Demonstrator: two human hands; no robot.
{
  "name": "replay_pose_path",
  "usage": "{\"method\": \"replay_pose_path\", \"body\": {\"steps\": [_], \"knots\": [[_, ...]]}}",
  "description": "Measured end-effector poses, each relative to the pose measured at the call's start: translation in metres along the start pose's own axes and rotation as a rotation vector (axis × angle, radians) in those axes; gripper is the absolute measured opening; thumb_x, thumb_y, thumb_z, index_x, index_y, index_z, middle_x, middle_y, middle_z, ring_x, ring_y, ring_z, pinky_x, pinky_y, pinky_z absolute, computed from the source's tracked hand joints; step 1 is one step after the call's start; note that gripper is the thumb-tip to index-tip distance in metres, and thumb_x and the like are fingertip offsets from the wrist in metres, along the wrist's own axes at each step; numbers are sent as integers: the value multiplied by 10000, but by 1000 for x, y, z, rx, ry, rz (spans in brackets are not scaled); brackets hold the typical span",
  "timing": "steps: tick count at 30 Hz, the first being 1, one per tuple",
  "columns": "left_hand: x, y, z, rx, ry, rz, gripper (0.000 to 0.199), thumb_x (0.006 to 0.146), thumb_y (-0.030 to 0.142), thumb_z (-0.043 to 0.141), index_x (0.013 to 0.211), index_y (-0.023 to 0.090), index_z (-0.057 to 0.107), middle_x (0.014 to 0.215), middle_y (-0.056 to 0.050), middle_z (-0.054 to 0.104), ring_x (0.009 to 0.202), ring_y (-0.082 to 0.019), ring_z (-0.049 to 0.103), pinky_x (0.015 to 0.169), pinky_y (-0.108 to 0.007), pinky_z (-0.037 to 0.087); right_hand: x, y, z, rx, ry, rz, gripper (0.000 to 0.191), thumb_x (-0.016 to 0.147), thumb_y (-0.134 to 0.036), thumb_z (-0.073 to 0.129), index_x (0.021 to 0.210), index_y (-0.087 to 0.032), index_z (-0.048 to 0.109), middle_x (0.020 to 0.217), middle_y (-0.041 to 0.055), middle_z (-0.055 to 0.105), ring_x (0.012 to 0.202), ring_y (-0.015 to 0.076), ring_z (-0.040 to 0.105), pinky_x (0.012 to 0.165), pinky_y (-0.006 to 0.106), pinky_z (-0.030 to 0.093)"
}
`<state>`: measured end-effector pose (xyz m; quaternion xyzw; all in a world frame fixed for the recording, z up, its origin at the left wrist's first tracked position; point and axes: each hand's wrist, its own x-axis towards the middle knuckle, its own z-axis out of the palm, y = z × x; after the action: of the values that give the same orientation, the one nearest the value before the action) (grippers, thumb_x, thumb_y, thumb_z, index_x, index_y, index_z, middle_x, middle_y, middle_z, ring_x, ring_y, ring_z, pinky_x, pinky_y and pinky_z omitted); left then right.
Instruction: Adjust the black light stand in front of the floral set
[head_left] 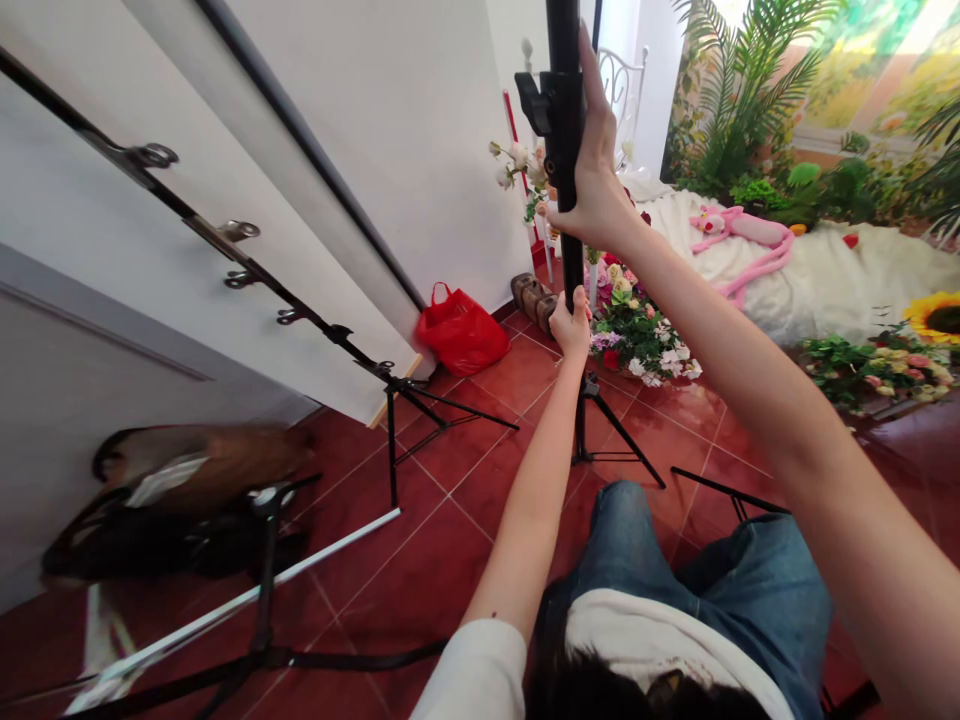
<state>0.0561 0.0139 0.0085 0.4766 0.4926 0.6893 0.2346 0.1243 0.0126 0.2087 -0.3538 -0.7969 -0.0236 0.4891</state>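
A black tripod stand [571, 265] rises upright in front of me, its legs spread on the red tiled floor. My left hand [572, 322] is wrapped round its lower pole. Higher up, my right hand [596, 175] grips the thicker part of the pole, just below and beside a black clamp knob [534, 104]. Some of the right hand's fingers are hidden behind the pole.
A second black stand [390, 380] with metal clamps is at the left, near a red bag [461, 332]. Dark bags [217, 460] and a white rod [330, 548] lie on the floor. Flowers [637, 330] and a white-draped bed [847, 280] with a pink toy are right.
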Motion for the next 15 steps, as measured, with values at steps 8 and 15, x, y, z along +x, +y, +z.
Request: {"method": "replay_pose_path", "body": {"steps": [8,15], "knots": [[19,1,-17,-247,-278,-111,886,841,837,57,764,212,680,640,-65,661,592,-129,638,585,-260,513,9,19,46,-43,124,179,833,737,-190,626,1493,-272,285,1514,137,345,1383,491,445,1005,542,551],[26,2,-20,-253,-210,-105,784,902,784,207,1048,197,706,718,-98,711,699,-165,691,617,-278,555,-7,3,27,85,-45,71,889,844,-249,525,1579,-181,29,1686,124,18,1535,412,181,1019,373,522]]}}
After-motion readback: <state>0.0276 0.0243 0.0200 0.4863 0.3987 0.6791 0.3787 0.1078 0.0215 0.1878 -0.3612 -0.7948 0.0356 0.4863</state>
